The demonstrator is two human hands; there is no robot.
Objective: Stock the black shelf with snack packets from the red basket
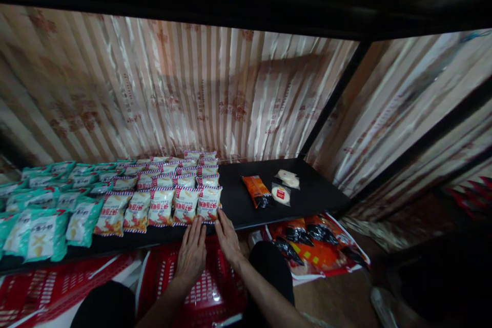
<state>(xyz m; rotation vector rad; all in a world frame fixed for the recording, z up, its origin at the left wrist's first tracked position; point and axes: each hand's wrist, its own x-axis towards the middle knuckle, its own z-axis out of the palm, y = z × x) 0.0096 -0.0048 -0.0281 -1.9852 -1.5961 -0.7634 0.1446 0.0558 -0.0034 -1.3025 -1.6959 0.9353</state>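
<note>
Several white, red and blue snack bags stand in rows on a black shelf. My left hand lies with its fingers stretched toward the lower edge of the front bags, near the second bag from the right. At the rightmost front bag, my right hand has its fingertips against the lower right corner, fingers extended. Neither hand grips anything. Teal snack bags fill the shelf's left part.
Right on the shelf lie an orange and black packet and round white packs. Below are red baskets and a container of orange packets. Striped sheeting hangs behind; a dark post stands at right.
</note>
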